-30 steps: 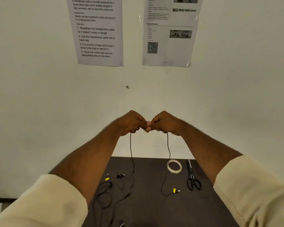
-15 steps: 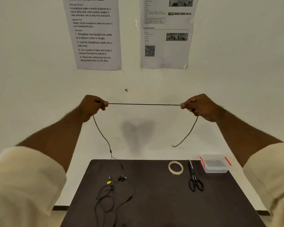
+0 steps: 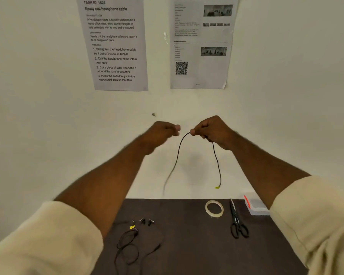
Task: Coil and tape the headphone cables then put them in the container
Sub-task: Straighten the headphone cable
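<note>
My right hand (image 3: pixel 213 132) is raised in front of the wall, pinched on a black headphone cable (image 3: pixel 178 153). One strand arcs down to the left. The other hangs below my fist and ends in a yellow-tagged tip (image 3: pixel 217 187). My left hand (image 3: pixel 163 133) is blurred, a short gap left of the cable, with its fingers closed and no cable seen in them. A second black cable (image 3: pixel 127 243) with earbuds (image 3: pixel 146 221) lies loosely tangled on the dark table (image 3: pixel 187 245). The clear container (image 3: pixel 256 207) with a red clip sits at the table's back right, partly hidden by my right arm.
A roll of clear tape (image 3: pixel 214 208) lies at the back of the table, with black scissors (image 3: pixel 237 223) just right of it. Two printed sheets hang on the white wall (image 3: pixel 286 96) straight ahead.
My hands were spread apart, stretching the cable taut. They have come back together at the centre. The left hand has let go, and the cable now hangs from the right hand.
</note>
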`<state>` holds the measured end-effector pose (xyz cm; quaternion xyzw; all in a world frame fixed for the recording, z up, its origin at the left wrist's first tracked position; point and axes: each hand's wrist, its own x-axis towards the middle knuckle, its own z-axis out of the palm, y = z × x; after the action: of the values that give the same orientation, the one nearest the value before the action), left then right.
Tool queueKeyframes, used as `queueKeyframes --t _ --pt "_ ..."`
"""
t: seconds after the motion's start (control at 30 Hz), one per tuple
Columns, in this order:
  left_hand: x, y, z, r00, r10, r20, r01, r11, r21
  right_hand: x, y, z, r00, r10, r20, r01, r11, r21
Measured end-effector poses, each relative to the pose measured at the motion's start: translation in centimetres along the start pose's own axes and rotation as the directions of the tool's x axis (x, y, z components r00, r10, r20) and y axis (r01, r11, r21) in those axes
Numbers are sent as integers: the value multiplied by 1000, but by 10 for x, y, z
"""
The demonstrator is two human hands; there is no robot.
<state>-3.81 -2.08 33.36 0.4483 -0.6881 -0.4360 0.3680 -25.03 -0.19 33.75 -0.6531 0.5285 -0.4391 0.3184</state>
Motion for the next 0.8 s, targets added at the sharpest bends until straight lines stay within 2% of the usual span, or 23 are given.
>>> queueKeyframes --t 0.07,0.23,0.33,0.43,0.53,0.67,0.8 --pt "-3 6 21 999 4 52 -2 999 -45 -1 3 8 1000 0 21 1 1000 -20" --pt "-2 3 29 996 -77 37 77 997 24 -7 10 17 999 11 47 -8 999 -52" --pt "1 1 23 999 -48 25 47 999 18 -9 12 20 998 17 65 -14 999 -49" --pt "-1 9 20 1000 14 -9 -13 998 67 -8 10 21 999 7 54 -8 1000 25" --pt "3 16 0 991 56 -122 -50 997 57 -9 15 15 999 22 24 -25 992 120" --pt "6 9 -64 924 83 -372 -66 996 57 -19 45 -14 995 81 -52 -70 980 186" --pt "15 1 -86 888 95 -451 -54 993 103 -20 40 -20 996 86 -21 -79 971 224"
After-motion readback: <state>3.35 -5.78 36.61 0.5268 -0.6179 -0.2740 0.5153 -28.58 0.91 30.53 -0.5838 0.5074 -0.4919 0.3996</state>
